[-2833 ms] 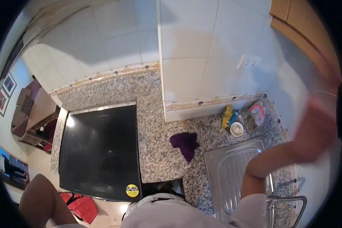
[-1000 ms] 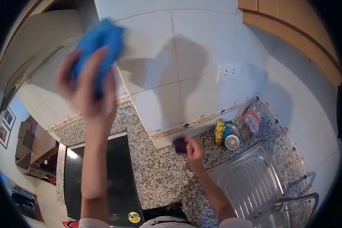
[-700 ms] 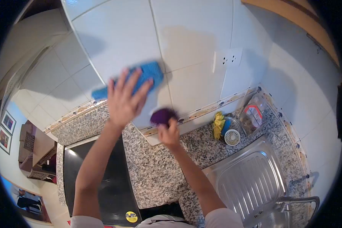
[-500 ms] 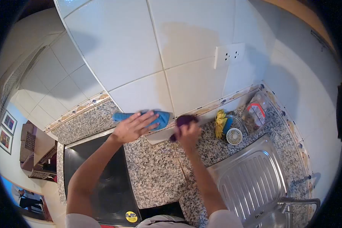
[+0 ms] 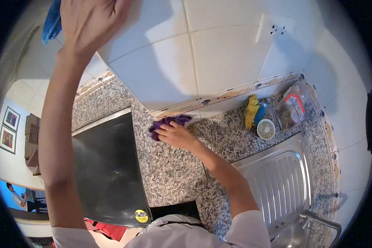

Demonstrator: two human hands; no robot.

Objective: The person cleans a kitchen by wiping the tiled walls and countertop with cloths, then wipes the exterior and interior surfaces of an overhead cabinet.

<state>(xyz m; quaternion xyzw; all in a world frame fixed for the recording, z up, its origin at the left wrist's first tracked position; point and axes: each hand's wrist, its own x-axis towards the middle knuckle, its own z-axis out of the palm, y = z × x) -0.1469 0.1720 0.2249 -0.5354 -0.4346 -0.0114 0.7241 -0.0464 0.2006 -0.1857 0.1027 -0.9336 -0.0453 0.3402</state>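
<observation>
My left hand (image 5: 93, 25) is raised high against the tiled wall at the upper left, its fingertips cut off by the frame. A blue cloth (image 5: 52, 22) hangs out from beside and behind this hand, which holds it. Down on the speckled granite counter (image 5: 169, 173), my right hand (image 5: 173, 135) presses a crumpled purple cloth (image 5: 169, 123) near the foot of the wall. The fingers of that hand are bent over the cloth, and a ring shows on one. Just above it runs a patterned border strip (image 5: 223, 98) along the tiles.
A dark cooktop cover (image 5: 107, 169) lies left of the counter. On the right are a steel sink drainboard (image 5: 277, 182), a faucet (image 5: 320, 221), a bowl with a yellow flower-shaped item (image 5: 251, 112) and white strainer (image 5: 266, 129), and a clear container (image 5: 291, 109). A person (image 5: 20, 198) sits far left.
My left hand has risen up and left from the lower wall with the blue cloth. My right hand has slid left with the purple cloth onto the counter by the wall corner.
</observation>
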